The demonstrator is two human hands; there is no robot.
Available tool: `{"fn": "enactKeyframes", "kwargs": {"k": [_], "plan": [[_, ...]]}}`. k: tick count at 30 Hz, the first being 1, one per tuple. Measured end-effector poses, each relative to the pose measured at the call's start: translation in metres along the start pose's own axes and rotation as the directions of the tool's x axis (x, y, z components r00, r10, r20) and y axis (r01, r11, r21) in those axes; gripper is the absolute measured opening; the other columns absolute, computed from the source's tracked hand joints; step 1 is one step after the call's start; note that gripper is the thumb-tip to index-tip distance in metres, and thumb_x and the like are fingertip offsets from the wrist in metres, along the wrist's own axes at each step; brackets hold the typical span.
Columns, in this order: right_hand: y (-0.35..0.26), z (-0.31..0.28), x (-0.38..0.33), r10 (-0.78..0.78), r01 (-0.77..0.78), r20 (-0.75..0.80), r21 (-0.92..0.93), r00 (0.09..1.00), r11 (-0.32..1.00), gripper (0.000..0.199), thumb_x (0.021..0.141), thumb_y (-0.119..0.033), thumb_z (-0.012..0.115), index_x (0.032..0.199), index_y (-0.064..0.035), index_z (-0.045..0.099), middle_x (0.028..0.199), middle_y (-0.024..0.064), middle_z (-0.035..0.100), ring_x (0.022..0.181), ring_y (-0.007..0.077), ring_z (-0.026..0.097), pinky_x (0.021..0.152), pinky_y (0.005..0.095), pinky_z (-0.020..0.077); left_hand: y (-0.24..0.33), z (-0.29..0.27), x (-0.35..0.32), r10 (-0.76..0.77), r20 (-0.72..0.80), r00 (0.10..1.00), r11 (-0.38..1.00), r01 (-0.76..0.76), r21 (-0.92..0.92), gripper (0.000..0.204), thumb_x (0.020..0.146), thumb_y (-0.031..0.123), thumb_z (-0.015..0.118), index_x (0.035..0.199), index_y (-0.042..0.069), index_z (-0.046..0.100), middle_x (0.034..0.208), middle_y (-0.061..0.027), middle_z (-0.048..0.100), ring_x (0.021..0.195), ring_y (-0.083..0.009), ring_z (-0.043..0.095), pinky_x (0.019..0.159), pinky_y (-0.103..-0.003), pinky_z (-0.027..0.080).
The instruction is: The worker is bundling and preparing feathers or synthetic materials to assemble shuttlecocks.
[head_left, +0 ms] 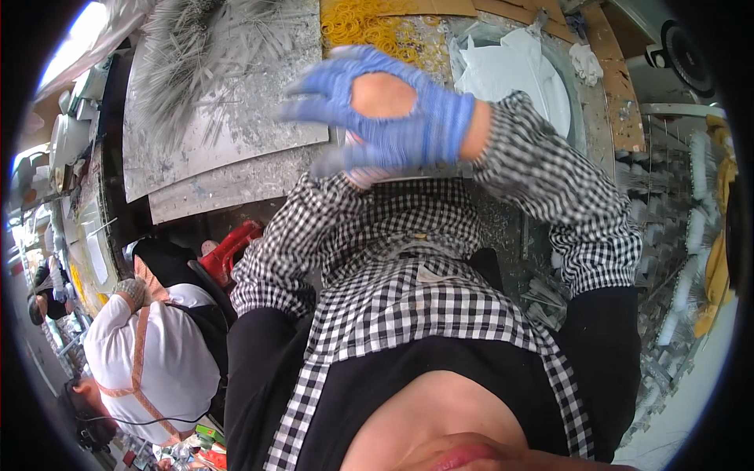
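My right hand (393, 110), in a blue knitted glove with a round opening that bares skin, reaches across in front of me over the bench edge. Its fingers stretch to the left, apart and a little blurred, and I see nothing held in them. Under it is my left hand (361, 179), mostly covered by the right one; only a bit near the wrist shows, so its fingers are hidden. Both forearms wear black-and-white checked sleeves. Just beyond the hands lie a grey-stained board (236, 129) and a heap of yellow rings (369, 27).
Thin grey bristle-like strands (177, 63) pile on the board's far left. White plastic sheeting (510, 71) lies in a round tub at right. A person in white (157, 353) sits at left beside a red plastic seat (228, 251). Brush-like pieces (675, 267) stand at far right.
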State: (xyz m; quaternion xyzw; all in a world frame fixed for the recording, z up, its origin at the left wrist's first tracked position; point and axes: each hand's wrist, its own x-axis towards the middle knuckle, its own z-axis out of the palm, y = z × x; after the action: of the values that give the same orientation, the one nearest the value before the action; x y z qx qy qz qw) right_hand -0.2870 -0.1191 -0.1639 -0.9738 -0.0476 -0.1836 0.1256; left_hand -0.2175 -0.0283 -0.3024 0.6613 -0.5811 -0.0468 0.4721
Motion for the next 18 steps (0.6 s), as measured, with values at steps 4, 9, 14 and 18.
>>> {"fn": "enactKeyframes", "kwargs": {"k": [4, 9, 14, 18], "plan": [[-0.024, -0.036, 0.012, -0.161, 0.175, -0.116, 0.123, 0.98, 0.977, 0.065, 0.093, -0.065, 0.057, 0.143, -0.0248, 0.06, 0.141, 0.0101, 0.061, 0.136, 0.0295, 0.052, 0.119, 0.0438, 0.0346, 0.022, -0.031, -0.019, -0.024, -0.03, 0.999, 0.997, 0.021, -0.079, 0.047, 0.088, 0.03, 0.075, 0.129, 0.009, 0.066, 0.119, -0.0123, 0.07, 0.109, -0.0306, 0.068, 0.107, -0.048, 0.046], [-0.021, -0.011, 0.004, -0.1, 0.09, 0.06, 0.154, 0.993, 0.984, 0.068, 0.086, -0.067, 0.064, 0.132, -0.0172, 0.068, 0.127, 0.0081, 0.069, 0.125, 0.0278, 0.061, 0.115, 0.0447, 0.0383, 0.008, -0.05, -0.022, -0.086, -0.028, 0.996, 0.977, 0.079, -0.196, 0.047, 0.089, 0.03, 0.075, 0.13, 0.008, 0.066, 0.118, -0.0123, 0.071, 0.109, -0.0304, 0.068, 0.106, -0.048, 0.048], [-0.015, -0.014, 0.01, -0.036, -0.017, 0.267, 0.194, 0.963, 0.981, 0.062, 0.088, -0.057, 0.068, 0.125, -0.0074, 0.069, 0.119, 0.014, 0.071, 0.11, 0.032, 0.067, 0.098, 0.0421, 0.0521, 0.046, -0.006, 0.008, -0.121, -0.049, 0.991, 0.951, 0.102, -0.293, 0.047, 0.09, 0.031, 0.074, 0.13, 0.008, 0.066, 0.117, -0.0122, 0.071, 0.109, -0.0302, 0.068, 0.105, -0.047, 0.049], [-0.002, -0.006, 0.008, 0.08, 0.055, -0.206, 0.577, 0.975, 0.815, 0.05, 0.093, -0.046, 0.07, 0.12, -0.004, 0.069, 0.114, 0.0137, 0.072, 0.103, 0.028, 0.071, 0.091, 0.0396, 0.0569, 0.025, -0.034, 0.009, -0.185, -0.046, 0.982, 0.919, 0.156, -0.362, 0.046, 0.09, 0.031, 0.073, 0.13, 0.008, 0.065, 0.116, -0.0122, 0.071, 0.109, -0.03, 0.068, 0.104, -0.047, 0.05]]}}
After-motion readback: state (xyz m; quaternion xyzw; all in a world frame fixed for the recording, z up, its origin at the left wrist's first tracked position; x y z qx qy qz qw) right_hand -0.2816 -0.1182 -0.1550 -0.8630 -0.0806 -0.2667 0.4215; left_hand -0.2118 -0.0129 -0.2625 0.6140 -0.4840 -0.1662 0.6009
